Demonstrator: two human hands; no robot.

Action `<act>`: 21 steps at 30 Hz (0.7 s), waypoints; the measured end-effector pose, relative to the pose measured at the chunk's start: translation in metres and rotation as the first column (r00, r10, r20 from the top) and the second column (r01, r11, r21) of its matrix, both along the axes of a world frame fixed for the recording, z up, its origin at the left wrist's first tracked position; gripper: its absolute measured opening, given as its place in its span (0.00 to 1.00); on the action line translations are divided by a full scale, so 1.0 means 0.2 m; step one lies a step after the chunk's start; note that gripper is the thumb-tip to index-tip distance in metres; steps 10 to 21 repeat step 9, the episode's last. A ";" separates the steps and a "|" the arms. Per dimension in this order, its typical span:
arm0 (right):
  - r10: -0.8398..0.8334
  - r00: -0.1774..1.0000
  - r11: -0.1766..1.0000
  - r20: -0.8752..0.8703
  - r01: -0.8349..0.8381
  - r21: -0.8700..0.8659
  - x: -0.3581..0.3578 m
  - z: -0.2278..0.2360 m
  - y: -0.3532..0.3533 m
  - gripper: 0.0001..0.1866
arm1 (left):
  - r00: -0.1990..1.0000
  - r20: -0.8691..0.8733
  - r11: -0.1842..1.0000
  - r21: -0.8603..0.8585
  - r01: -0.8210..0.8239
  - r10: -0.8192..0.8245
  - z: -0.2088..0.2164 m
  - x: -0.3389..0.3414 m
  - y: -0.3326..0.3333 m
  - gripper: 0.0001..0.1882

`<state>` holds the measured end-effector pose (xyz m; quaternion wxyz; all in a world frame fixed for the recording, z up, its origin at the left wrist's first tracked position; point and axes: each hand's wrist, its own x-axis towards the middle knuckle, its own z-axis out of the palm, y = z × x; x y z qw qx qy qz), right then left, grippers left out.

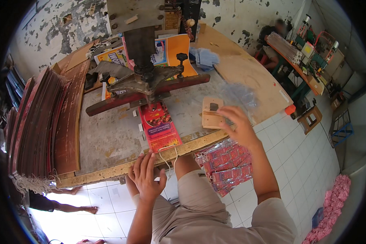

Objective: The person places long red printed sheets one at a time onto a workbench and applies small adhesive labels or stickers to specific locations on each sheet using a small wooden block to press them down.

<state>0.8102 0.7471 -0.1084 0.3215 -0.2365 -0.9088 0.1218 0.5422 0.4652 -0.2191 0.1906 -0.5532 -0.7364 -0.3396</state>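
Note:
A red printed bag (160, 126) with white cord handles lies flat on the grey worktop (110, 134), its far end under the press head (148, 83). My left hand (146, 175) is at the table's front edge by the bag's near end, fingers spread and fingertips close to its lower corner; whether they touch it I cannot tell. To the right, a small wooden block (212, 122) with a dark square patch sits near the edge. My right hand (240, 127) hovers at its right side, slightly blurred, fingers and thumb apart, nothing visible in them.
A tall stack of reddish-brown sheets (40, 122) stands at the left. Clear plastic film (240, 94) lies beyond the block. Plastic-wrapped red packs (227, 162) are below the table edge. Another person (270, 36) sits at a machine bench far right; a bare leg (71, 207) shows lower left.

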 end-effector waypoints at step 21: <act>-0.014 0.999 0.999 0.048 0.013 0.035 -0.07 -0.14 -0.13 0.22 | 0.986 0.104 0.976 -0.158 0.150 -0.134 0.22 0.19 0.27 0.40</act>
